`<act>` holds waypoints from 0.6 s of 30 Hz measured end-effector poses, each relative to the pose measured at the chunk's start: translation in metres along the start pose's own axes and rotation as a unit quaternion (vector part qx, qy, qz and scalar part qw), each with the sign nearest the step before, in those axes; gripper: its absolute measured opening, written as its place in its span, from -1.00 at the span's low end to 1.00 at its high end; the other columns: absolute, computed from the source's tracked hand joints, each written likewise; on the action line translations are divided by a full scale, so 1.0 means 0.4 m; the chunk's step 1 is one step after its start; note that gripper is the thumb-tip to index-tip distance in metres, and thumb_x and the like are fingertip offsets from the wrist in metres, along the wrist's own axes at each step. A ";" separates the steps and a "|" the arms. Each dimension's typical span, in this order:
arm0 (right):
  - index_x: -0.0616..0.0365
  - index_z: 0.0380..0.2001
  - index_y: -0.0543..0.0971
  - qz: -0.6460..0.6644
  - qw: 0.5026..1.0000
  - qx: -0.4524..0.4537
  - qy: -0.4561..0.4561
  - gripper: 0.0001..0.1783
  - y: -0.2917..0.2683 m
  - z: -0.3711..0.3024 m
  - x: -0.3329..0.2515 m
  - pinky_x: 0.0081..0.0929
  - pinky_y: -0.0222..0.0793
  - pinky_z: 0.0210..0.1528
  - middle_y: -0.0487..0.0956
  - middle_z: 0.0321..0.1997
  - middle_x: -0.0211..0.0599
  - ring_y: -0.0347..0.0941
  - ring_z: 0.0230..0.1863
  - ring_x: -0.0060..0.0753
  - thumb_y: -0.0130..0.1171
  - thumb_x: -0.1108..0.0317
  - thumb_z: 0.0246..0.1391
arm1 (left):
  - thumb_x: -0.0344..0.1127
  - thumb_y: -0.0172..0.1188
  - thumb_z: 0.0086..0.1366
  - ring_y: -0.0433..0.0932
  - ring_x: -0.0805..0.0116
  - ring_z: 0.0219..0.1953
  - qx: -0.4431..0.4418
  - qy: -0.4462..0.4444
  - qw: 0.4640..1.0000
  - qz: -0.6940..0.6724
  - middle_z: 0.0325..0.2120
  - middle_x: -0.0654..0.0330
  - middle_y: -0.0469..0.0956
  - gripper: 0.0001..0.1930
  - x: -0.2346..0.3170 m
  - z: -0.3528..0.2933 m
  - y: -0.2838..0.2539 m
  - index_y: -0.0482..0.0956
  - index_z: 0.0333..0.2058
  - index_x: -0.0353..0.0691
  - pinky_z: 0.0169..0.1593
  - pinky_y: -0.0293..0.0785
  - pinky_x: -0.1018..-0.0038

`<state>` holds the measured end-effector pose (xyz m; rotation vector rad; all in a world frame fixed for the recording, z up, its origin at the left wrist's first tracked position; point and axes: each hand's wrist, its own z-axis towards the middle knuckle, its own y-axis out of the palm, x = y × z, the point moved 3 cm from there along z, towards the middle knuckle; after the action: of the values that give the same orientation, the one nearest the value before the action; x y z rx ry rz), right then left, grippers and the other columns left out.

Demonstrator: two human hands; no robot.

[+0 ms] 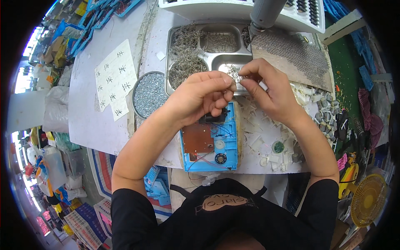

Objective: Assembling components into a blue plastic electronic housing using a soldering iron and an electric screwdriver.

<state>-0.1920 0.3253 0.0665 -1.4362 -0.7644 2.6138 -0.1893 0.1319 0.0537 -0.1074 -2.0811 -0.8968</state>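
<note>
My left hand (204, 95) is closed over the metal tray's near edge, thumb and forefinger pinched together. Whatever lies in that pinch is too small to make out. Facing it, my right hand (268, 89) is curled, thumb and forefinger tips close together at a tiny piece I cannot name. A small white piece (263, 86) shows within the curl of its fingers. Below both hands lies an opened blue plastic case (230, 146) with a brown circuit board (198, 139), thin wires and a round black part (221, 158). My left hand hides part of the case's far end.
The metal tray (168, 79) holds many small metal parts in its compartments. A round bowl (134, 100) of tiny silvery pieces stands at its left, beside a marked paper sheet (116, 81). White plastic parts (325, 116) lie heaped right. A grey post (264, 16) rises behind.
</note>
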 end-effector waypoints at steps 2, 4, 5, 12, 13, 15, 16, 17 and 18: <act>0.17 -0.21 0.54 -0.109 0.985 0.024 -0.130 -0.82 0.002 -0.003 0.010 -0.57 0.39 -0.44 0.61 -0.30 -0.40 0.54 -0.40 -0.50 0.30 0.36 0.18 | -0.20 0.13 0.46 0.40 0.62 -0.52 -0.024 -0.038 0.997 -0.063 -0.43 0.25 0.50 -0.79 -0.004 0.000 -0.003 0.50 -0.23 -0.25 -0.58 0.33 0.67; 0.17 -0.27 0.55 0.034 0.998 0.044 0.005 -0.81 0.015 0.005 -0.007 -0.57 0.37 -0.49 0.61 -0.38 -0.38 0.52 -0.47 -0.51 0.26 0.28 0.24 | -0.21 0.12 0.47 0.40 0.62 -0.51 -0.013 -0.019 0.999 -0.044 -0.42 0.26 0.50 -0.79 -0.006 -0.004 -0.010 0.49 -0.21 -0.25 -0.57 0.32 0.67; 0.17 -0.32 0.55 0.116 0.989 0.008 0.090 -0.78 0.016 0.016 -0.003 -0.56 0.35 -0.51 0.59 -0.43 -0.38 0.50 -0.51 -0.51 0.24 0.23 0.27 | -0.22 0.11 0.48 0.40 0.63 -0.51 0.009 0.018 1.000 0.008 -0.42 0.27 0.50 -0.80 -0.005 -0.008 -0.011 0.50 -0.19 -0.25 -0.55 0.33 0.67; 0.14 -0.56 0.49 0.331 0.847 -0.189 0.370 -0.48 0.031 0.027 0.025 -0.61 0.24 -0.63 0.47 -0.64 -0.42 0.36 -0.71 -0.62 0.08 -0.01 0.41 | -0.26 0.13 0.49 0.35 0.69 -0.56 0.037 0.132 0.957 0.256 -0.50 0.38 0.45 -0.82 0.005 -0.028 0.005 0.54 -0.23 -0.25 -0.53 0.29 0.68; 0.14 -0.51 0.51 0.324 0.858 -0.186 0.353 -0.53 0.022 0.026 0.025 -0.60 0.26 -0.62 0.50 -0.60 -0.39 0.40 -0.67 -0.59 0.10 0.04 0.40 | -0.25 0.13 0.48 0.35 0.69 -0.56 0.031 0.096 0.974 0.205 -0.49 0.37 0.45 -0.83 0.004 -0.027 0.001 0.54 -0.25 -0.24 -0.53 0.29 0.67; 0.14 -0.43 0.55 0.311 0.877 -0.180 0.319 -0.64 0.011 0.025 0.020 -0.59 0.30 -0.58 0.56 -0.50 -0.33 0.47 -0.61 -0.53 0.13 0.12 0.38 | -0.25 0.13 0.48 0.34 0.68 -0.57 0.019 0.023 0.995 0.100 -0.49 0.36 0.46 -0.82 0.004 -0.019 -0.010 0.53 -0.28 -0.22 -0.54 0.29 0.67; 0.13 -0.38 0.56 0.202 0.945 -0.145 0.214 -0.74 0.010 0.031 0.020 -0.56 0.34 -0.56 0.58 -0.44 -0.31 0.51 -0.56 -0.47 0.17 0.19 0.33 | -0.22 0.10 0.47 0.30 0.67 -0.59 0.026 -0.027 0.999 0.026 -0.48 0.33 0.46 -0.80 0.006 -0.016 -0.017 0.50 -0.30 -0.22 -0.60 0.24 0.70; 0.11 -0.33 0.58 0.087 0.985 -0.106 0.101 -0.83 0.015 0.029 0.020 -0.54 0.38 -0.54 0.60 -0.38 -0.28 0.55 -0.51 -0.41 0.20 0.25 0.28 | -0.21 0.08 0.48 0.27 0.68 -0.60 -0.004 -0.059 0.998 -0.019 -0.50 0.34 0.42 -0.79 0.002 -0.011 -0.028 0.47 -0.29 -0.21 -0.63 0.19 0.73; 0.10 -0.28 0.59 -0.031 0.998 -0.062 -0.014 -0.90 0.016 0.027 0.012 -0.51 0.42 -0.52 0.62 -0.31 -0.25 0.59 -0.45 -0.35 0.24 0.32 0.24 | -0.19 0.06 0.49 0.24 0.69 -0.61 -0.036 -0.090 0.993 -0.062 -0.51 0.34 0.38 -0.78 -0.002 -0.005 -0.040 0.45 -0.29 -0.21 -0.66 0.15 0.75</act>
<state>-0.2023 0.3170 0.0648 -1.3828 -0.9734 2.5869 -0.1934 0.1189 0.0447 -0.0997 -2.2418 -1.0720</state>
